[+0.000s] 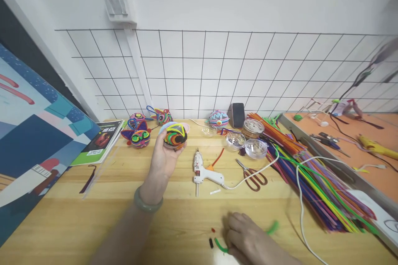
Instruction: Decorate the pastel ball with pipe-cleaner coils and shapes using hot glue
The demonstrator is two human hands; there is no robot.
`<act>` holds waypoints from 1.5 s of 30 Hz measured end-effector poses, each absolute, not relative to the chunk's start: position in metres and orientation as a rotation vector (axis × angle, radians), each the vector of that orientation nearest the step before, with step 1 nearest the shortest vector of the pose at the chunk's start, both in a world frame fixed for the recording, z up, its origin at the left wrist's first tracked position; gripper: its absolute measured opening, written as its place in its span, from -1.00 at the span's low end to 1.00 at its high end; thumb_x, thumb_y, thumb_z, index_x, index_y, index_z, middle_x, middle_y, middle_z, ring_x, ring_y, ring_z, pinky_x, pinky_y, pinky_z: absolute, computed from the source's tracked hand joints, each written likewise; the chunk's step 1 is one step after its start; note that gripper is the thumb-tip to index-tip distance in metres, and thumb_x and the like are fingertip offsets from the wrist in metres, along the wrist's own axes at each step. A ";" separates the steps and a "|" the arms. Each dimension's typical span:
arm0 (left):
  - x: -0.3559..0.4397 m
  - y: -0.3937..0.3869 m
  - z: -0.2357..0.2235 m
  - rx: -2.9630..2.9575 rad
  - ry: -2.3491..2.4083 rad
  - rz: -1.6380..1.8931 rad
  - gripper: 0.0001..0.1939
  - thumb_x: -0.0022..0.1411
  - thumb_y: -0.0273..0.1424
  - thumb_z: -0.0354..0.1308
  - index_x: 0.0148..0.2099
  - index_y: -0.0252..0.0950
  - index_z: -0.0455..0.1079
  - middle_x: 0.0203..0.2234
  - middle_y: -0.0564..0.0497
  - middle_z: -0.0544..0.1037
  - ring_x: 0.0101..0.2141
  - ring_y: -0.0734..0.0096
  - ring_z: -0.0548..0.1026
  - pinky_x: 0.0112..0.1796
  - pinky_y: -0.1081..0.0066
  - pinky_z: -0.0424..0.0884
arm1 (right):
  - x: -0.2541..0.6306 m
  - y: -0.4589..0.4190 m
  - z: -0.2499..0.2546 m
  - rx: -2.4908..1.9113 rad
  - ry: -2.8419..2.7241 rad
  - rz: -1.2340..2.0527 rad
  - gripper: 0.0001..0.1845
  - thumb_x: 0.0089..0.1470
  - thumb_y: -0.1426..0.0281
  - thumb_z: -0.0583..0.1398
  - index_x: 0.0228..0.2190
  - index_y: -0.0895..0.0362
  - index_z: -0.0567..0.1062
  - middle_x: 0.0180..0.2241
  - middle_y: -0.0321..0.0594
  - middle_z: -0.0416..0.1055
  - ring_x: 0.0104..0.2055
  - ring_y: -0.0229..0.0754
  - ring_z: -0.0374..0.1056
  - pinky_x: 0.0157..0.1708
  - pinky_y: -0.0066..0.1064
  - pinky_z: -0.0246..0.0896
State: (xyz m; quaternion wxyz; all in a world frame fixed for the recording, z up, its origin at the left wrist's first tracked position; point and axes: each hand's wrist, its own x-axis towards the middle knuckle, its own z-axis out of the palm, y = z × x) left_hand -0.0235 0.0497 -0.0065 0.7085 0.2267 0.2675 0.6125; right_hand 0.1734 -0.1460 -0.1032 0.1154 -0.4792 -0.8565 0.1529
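My left hand [163, 153] is wrapped round a ball ornament [175, 136] covered in coiled pipe cleaners of several colours, raised above the table. Low in the view, my right hand [244, 234] has its fingers curled on a green pipe cleaner [220, 246], whose ends stick out on both sides. Part of that pipe cleaner is hidden beneath the hand. Just left of it lie a small black piece [211, 243] and a tiny red piece [213, 230]. Between the hands and farther back, a white glue gun [202, 172] lies on its side.
Scissors [251, 175] lie right of the glue gun. Clear plastic cups [256, 149] stand behind them. Bundled pipe cleaners [311, 190] and a white cable [301, 198] fill the right side. Finished ornaments [139, 138] and a magazine [99, 143] are at the back left.
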 end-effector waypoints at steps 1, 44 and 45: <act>-0.022 0.048 -0.007 0.504 0.591 1.340 -0.73 0.15 -0.28 0.12 -0.10 -0.22 0.40 -0.16 -0.08 0.53 -0.16 0.21 0.49 -0.22 0.21 0.44 | 0.174 -0.144 -0.101 -1.424 -2.487 0.422 -0.83 0.18 0.48 0.09 -0.45 0.12 0.41 -0.37 -0.22 0.43 -0.27 -0.16 0.34 -0.24 -0.34 0.23; -0.003 -0.005 -0.004 0.980 0.438 0.695 -0.52 0.10 -0.32 0.23 0.09 -0.19 0.31 -0.09 -0.10 0.47 -0.06 0.17 0.41 -0.03 0.25 0.26 | 0.176 -0.090 0.022 -1.130 -1.896 0.435 -0.86 0.22 0.51 0.03 -0.36 0.07 0.31 -0.44 -0.27 0.31 -0.40 -0.24 0.28 -0.42 -0.43 0.22; -0.003 -0.005 -0.004 0.985 0.443 0.691 -0.52 0.10 -0.31 0.23 0.09 -0.19 0.31 -0.09 -0.10 0.47 -0.06 0.17 0.41 -0.04 0.25 0.26 | 0.176 -0.090 0.022 -1.128 -1.896 0.432 -0.86 0.21 0.51 0.03 -0.36 0.07 0.31 -0.45 -0.27 0.31 -0.40 -0.24 0.28 -0.42 -0.44 0.22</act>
